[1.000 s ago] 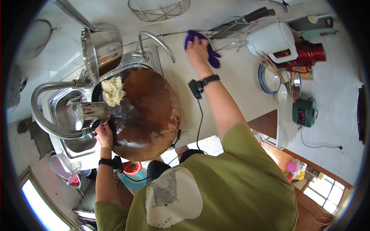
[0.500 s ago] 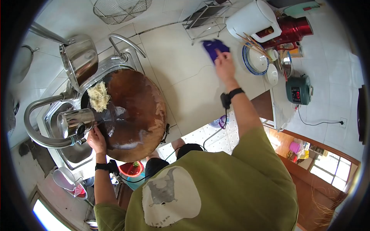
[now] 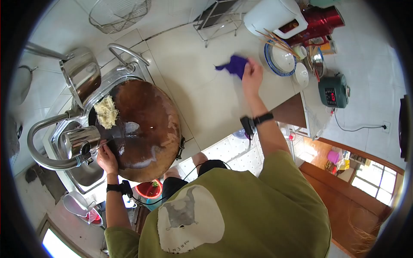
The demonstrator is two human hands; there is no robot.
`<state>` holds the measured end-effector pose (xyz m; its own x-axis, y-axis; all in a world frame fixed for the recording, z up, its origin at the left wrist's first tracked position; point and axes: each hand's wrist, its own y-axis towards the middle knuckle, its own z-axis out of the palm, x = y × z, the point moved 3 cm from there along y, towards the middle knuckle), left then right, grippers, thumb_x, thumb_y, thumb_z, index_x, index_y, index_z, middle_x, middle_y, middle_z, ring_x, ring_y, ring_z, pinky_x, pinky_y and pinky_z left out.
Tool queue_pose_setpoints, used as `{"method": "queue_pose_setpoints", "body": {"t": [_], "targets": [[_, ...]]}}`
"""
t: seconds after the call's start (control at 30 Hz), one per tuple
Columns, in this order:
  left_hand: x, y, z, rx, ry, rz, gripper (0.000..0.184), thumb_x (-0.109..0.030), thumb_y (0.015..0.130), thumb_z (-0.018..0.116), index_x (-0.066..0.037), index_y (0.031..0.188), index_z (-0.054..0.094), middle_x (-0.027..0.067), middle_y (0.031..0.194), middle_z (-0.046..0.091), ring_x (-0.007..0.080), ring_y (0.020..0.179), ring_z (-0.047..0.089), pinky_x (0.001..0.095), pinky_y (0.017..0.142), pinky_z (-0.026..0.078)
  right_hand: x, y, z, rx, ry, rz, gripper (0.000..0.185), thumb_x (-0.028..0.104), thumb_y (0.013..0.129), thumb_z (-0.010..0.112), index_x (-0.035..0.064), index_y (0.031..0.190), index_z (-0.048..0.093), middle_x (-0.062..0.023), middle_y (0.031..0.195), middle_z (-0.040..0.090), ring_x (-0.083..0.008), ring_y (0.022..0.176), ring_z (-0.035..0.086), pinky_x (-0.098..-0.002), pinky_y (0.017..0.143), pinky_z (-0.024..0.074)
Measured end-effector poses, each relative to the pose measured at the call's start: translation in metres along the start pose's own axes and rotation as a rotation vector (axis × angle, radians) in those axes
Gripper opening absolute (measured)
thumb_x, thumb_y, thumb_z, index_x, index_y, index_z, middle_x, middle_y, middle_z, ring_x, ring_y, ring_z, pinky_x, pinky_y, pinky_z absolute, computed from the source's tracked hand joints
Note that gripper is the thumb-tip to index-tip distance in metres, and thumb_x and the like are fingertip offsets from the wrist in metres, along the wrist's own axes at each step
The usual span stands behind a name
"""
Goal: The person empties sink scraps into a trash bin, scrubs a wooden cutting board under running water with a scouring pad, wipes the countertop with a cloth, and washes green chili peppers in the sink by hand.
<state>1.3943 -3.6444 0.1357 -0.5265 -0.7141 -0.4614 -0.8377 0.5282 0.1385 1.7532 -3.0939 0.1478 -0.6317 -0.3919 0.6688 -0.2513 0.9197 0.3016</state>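
My right hand is closed on a purple cloth over the pale counter, with the cloth's loose end trailing left. My left hand grips the left rim of a large round brown wooden board at the sink; some of its fingers are hidden. The board's surface looks wet, with whitish foam patches. A pale yellow, stringy scrubbing pad lies on its upper left part. Just above my left hand is a shiny steel cylinder, beside the curved faucet pipe.
The steel sink lies on the left, with a steel pan behind it. At the counter's far right stand a blue-rimmed bowl, a white kettle, a red thermos and a green cooker. A wire rack stands behind.
My right hand has turned and shifted slightly down with the purple cloth, which now trails left. My left hand keeps its place at the board's rim. The camera view has shifted a little.
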Motion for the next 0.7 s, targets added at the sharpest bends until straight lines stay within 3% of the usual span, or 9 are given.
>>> {"method": "queue_pose_setpoints", "body": {"t": [0.03, 0.1, 0.13, 0.23, 0.27, 0.4, 0.47, 0.63, 0.7], "targets": [[-0.001, 0.000, 0.000, 0.001, 0.001, -0.014, 0.023, -0.019, 0.105, 0.052, -0.006, 0.115, 0.068, 0.0177, 0.103, 0.072, 0.0399, 0.092, 0.069, 0.0454, 0.079, 0.053, 0.002, 0.018, 0.004, -0.129, 0.088, 0.052, 0.041, 0.015, 0.095, 0.064, 0.0029, 0.134, 0.057, -0.0221, 0.124, 0.058, -0.0386, 0.113, 0.059, -0.0437, 0.100, 0.0484], [-0.004, 0.002, 0.001, 0.006, -0.001, -0.018, 0.022, -0.019, 0.105, 0.052, -0.007, 0.115, 0.068, 0.0176, 0.103, 0.072, 0.0393, 0.092, 0.069, 0.0451, 0.078, 0.053, 0.004, 0.038, 0.023, -0.047, -0.145, -0.134, 0.053, 0.022, 0.098, 0.062, 0.0005, 0.144, 0.048, -0.0270, 0.143, 0.049, -0.0418, 0.130, 0.051, -0.0431, 0.109, 0.0440], [-0.004, 0.002, 0.000, 0.004, -0.018, -0.012, 0.022, -0.019, 0.106, 0.052, -0.007, 0.116, 0.067, 0.0174, 0.103, 0.072, 0.0386, 0.091, 0.069, 0.0446, 0.078, 0.053, -0.009, 0.036, 0.038, 0.109, -0.342, -0.149, 0.062, 0.033, 0.100, 0.055, 0.0039, 0.153, 0.040, -0.0257, 0.156, 0.040, -0.0394, 0.144, 0.040, -0.0453, 0.117, 0.0360], [-0.002, 0.002, 0.003, 0.030, -0.029, -0.052, 0.022, -0.015, 0.106, 0.051, -0.004, 0.116, 0.067, 0.0147, 0.106, 0.073, 0.0351, 0.092, 0.070, 0.0422, 0.080, 0.054, -0.041, 0.048, 0.049, 0.054, -0.589, -0.145, 0.066, 0.042, 0.102, 0.049, 0.0041, 0.155, 0.038, -0.0225, 0.161, 0.036, -0.0361, 0.148, 0.036, -0.0496, 0.119, 0.0307], [-0.001, 0.003, 0.004, 0.013, -0.017, -0.017, 0.022, -0.015, 0.105, 0.051, -0.004, 0.116, 0.067, 0.0148, 0.107, 0.073, 0.0348, 0.092, 0.070, 0.0418, 0.080, 0.054, -0.052, 0.063, 0.051, 0.024, -0.580, -0.074, 0.066, 0.043, 0.102, 0.046, 0.0022, 0.154, 0.039, -0.0202, 0.161, 0.037, -0.0347, 0.149, 0.035, -0.0528, 0.120, 0.0271], [0.003, -0.001, 0.002, 0.032, 0.020, -0.052, 0.022, -0.016, 0.105, 0.052, -0.004, 0.117, 0.067, 0.0146, 0.108, 0.073, 0.0338, 0.093, 0.070, 0.0407, 0.080, 0.054, -0.055, 0.063, 0.043, 0.037, -0.622, -0.042, 0.059, 0.038, 0.103, 0.047, -0.0007, 0.148, 0.048, -0.0208, 0.155, 0.046, -0.0362, 0.145, 0.039, -0.0481, 0.117, 0.0336], [0.005, 0.001, 0.003, 0.006, -0.003, -0.021, 0.023, -0.016, 0.105, 0.052, -0.004, 0.116, 0.067, 0.0144, 0.109, 0.073, 0.0337, 0.093, 0.071, 0.0407, 0.080, 0.054, -0.043, 0.016, 0.032, 0.146, -0.774, -0.219, 0.054, 0.034, 0.103, 0.048, -0.0017, 0.143, 0.054, -0.0199, 0.151, 0.050, -0.0376, 0.139, 0.045, -0.0457, 0.113, 0.0382], [-0.004, 0.000, -0.001, 0.040, -0.013, -0.059, 0.022, -0.015, 0.106, 0.049, -0.005, 0.116, 0.066, 0.0162, 0.106, 0.072, 0.0351, 0.093, 0.070, 0.0419, 0.080, 0.054, -0.034, 0.031, 0.018, 0.240, -0.721, -0.224, 0.051, 0.030, 0.103, 0.046, -0.0054, 0.138, 0.056, -0.0162, 0.149, 0.054, -0.0340, 0.134, 0.052, -0.0467, 0.109, 0.0403], [-0.005, 0.001, -0.001, 0.008, -0.041, 0.005, 0.023, -0.017, 0.106, 0.049, -0.005, 0.116, 0.066, 0.0166, 0.107, 0.072, 0.0360, 0.094, 0.070, 0.0425, 0.080, 0.054, -0.037, 0.072, 0.032, 0.261, -1.059, -0.290, 0.046, 0.026, 0.104, 0.043, -0.0051, 0.134, 0.060, -0.0158, 0.144, 0.059, -0.0294, 0.135, 0.053, -0.0467, 0.108, 0.0401]]}}
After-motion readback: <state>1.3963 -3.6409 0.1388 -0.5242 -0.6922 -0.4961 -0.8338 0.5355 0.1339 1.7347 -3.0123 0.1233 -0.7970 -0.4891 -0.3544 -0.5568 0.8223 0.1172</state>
